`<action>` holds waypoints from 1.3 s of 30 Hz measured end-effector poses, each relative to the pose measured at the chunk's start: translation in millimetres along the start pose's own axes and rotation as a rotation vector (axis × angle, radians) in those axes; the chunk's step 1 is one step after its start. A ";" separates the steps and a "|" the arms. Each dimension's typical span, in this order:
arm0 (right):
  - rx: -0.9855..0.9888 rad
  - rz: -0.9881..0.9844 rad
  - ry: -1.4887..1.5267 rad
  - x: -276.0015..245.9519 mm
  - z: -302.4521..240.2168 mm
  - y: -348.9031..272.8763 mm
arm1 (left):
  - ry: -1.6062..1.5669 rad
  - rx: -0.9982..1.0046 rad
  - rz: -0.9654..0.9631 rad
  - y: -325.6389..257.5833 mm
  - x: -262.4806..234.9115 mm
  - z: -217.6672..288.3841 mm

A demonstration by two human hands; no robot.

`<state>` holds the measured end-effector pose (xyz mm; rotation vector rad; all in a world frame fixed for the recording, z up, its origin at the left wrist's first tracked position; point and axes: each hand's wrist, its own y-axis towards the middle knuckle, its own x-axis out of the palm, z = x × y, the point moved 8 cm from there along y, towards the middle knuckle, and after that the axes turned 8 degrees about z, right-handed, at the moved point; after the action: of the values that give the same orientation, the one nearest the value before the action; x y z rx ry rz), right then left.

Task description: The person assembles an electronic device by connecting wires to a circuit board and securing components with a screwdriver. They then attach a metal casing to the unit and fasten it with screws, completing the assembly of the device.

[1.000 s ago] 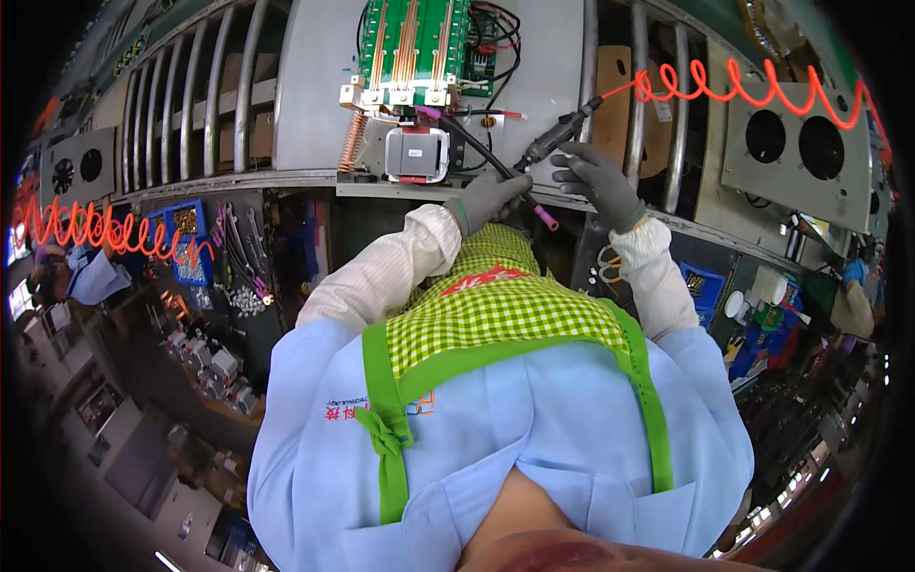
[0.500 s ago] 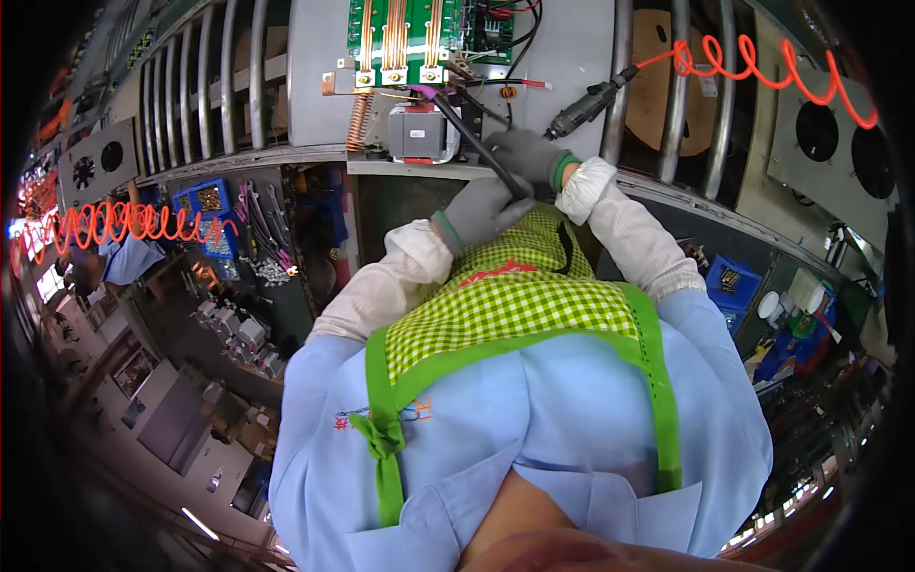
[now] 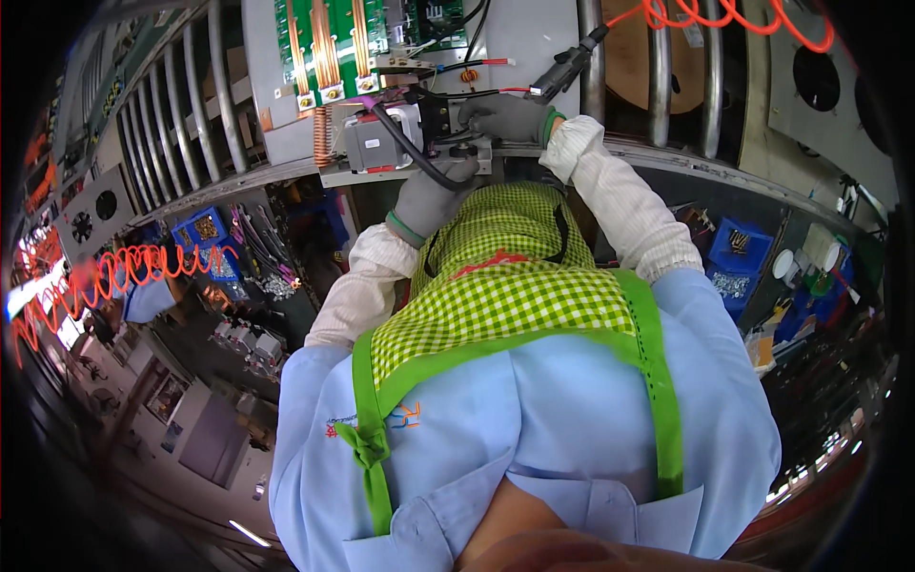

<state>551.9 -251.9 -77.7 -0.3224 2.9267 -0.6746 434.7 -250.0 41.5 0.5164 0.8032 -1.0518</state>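
Note:
My left hand [image 3: 432,197], in a grey glove, is closed around a thick black cable [image 3: 408,145] near its lower end. The cable curves up to a purple-sleeved end beside a white-and-grey boxy component [image 3: 381,139]. To the right of that component is a black block [image 3: 436,116]. My right hand [image 3: 513,117], also gloved in grey, reaches leftward to this block with curled fingers; what they grip is hidden. Above stands a green circuit board [image 3: 298,48] with copper bars [image 3: 327,48] and bolted ends. A copper coil [image 3: 322,135] hangs at its lower left.
A dark power screwdriver [image 3: 564,74] on a red coiled hose [image 3: 734,14] lies right of my right hand. Metal rollers [image 3: 660,86] flank the grey work plate. Blue bins [image 3: 739,250] of small parts stand lower right, others [image 3: 202,229] lower left. Thin wires [image 3: 477,64] cross the plate.
The board and component appear shifted left and turned in view. My right hand has left the cable's side and moved to the black block. My left hand has moved left with the cable, which now bends more.

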 end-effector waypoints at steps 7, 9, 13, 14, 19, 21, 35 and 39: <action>-0.068 0.020 0.097 14.4 -1.4 -1.6 | 0.000 0.081 0.081 -5.0 4.1 -6.4; -0.047 0.030 0.045 17.1 -3.4 -1.0 | 0.004 0.120 0.105 -4.1 2.9 -9.9; -0.025 -0.008 0.077 18.7 4.5 -1.4 | 0.028 0.140 0.092 1.3 12.7 -12.6; -0.018 -0.015 0.113 20.3 5.7 -0.7 | 0.037 0.141 0.089 2.2 14.9 -14.4; -0.074 0.143 -0.074 7.0 0.9 1.0 | 0.076 0.054 0.053 0.5 18.6 -28.4; -0.088 0.184 0.016 9.0 8.1 5.1 | 0.083 -0.068 -0.044 -3.2 21.2 -39.2; -0.122 0.075 0.091 55.2 7.2 36.9 | 0.005 -0.242 0.195 -21.0 8.4 -68.0; -0.114 -0.011 0.049 62.8 11.2 58.0 | 0.130 -0.212 0.284 -24.7 -2.0 -69.5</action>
<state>482.4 -220.3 -117.8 -0.3380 3.0193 -0.5250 388.8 -209.6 0.2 0.5034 0.9143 -0.6677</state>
